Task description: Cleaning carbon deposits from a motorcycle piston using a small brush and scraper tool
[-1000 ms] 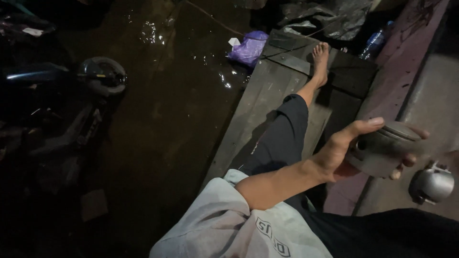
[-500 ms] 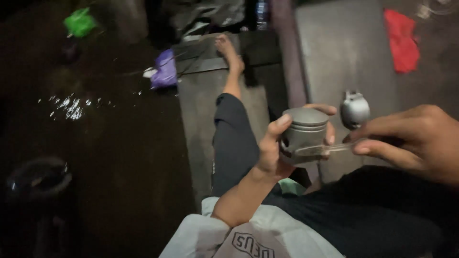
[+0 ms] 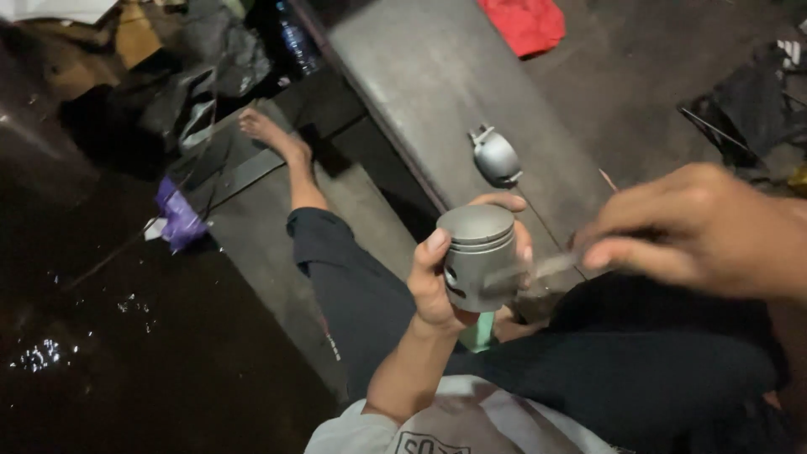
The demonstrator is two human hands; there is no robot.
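My left hand [image 3: 441, 282] grips a grey metal piston [image 3: 479, 256], crown up, above my lap. My right hand [image 3: 702, 231] pinches a thin, blurred metal tool [image 3: 538, 269] whose tip touches the piston's side near the ring grooves. I sit with my left leg [image 3: 336, 269] in dark trousers stretched out, and its bare foot [image 3: 269, 134] rests on a plank.
A small rounded metal part [image 3: 496, 157] lies on the grey concrete slab [image 3: 437, 76] beyond the piston. A red cloth [image 3: 525, 23] lies at the slab's far end. A purple wrapper [image 3: 176, 217] sits by wet dark ground at left. A plastic bottle [image 3: 296, 38] and bags are at top left.
The camera has swung right and closer. My left hand brought the piston in front of me, and my right hand came in with the thin tool against its side.
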